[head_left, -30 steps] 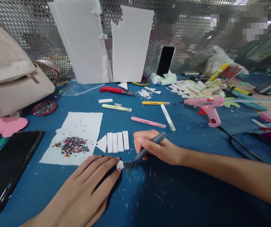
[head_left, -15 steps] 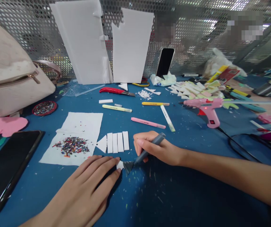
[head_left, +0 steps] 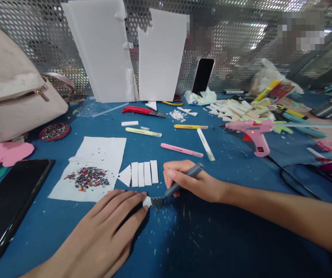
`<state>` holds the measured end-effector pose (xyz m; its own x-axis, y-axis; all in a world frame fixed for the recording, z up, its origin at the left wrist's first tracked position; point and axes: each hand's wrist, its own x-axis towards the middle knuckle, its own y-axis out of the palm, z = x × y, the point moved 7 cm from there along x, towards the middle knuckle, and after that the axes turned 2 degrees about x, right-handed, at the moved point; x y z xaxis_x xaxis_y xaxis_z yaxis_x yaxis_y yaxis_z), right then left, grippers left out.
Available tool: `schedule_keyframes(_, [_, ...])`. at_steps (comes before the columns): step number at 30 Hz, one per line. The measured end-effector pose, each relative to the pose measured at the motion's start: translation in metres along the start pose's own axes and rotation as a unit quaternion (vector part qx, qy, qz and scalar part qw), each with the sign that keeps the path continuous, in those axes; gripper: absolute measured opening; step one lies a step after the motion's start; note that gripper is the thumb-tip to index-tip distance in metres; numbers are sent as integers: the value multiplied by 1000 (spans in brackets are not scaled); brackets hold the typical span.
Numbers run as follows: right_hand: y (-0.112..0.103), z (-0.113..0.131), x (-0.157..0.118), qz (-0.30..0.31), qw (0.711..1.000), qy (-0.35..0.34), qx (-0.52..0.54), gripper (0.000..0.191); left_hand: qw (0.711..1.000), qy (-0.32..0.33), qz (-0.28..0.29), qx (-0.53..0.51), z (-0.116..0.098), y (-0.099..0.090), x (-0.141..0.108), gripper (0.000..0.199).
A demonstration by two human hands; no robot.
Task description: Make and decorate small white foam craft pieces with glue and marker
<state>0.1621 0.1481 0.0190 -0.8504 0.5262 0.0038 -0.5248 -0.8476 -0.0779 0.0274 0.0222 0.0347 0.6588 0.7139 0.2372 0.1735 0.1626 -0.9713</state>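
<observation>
A grey marker (head_left: 186, 180) is gripped in my right hand (head_left: 196, 181), slanting down so that its tip meets the edge of a small foam board piece (head_left: 147, 201). That piece is white at its left end and coloured dark grey in a fan shape at its right end. My left hand (head_left: 105, 231) lies palm down, with the white end pinned to the table between thumb and forefinger tips. Just beyond are several white foam strips (head_left: 141, 174) in a row, with a pointed piece (head_left: 125, 176) at their left.
Colourful bits (head_left: 89, 178) cover a white tissue (head_left: 105, 146) at left, near a dark phone (head_left: 12, 204). Pink, yellow and white markers (head_left: 181, 150) lie ahead. A red cutter (head_left: 138, 110) is farther back. At right rests a pink glue gun (head_left: 251, 131) with its cord.
The marker tip has shifted very slightly up along the piece's dark edge. My left hand stays in place.
</observation>
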Motion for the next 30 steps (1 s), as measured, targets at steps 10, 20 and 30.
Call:
schedule_keyframes(10, [0, 1, 0, 1, 1000, -3, -4, 40, 1000, -19, -14, -11, 0, -2, 1, 45])
schedule_keyframes(20, [1, 2, 0, 5, 1000, -5, -5, 38, 1000, -19, -16, -20, 2, -1, 1, 43])
schedule_keyframes(30, [-2, 1, 1, -15, 1000, -4, -4, 32, 1000, -7, -12, -21, 0, -1, 3, 44])
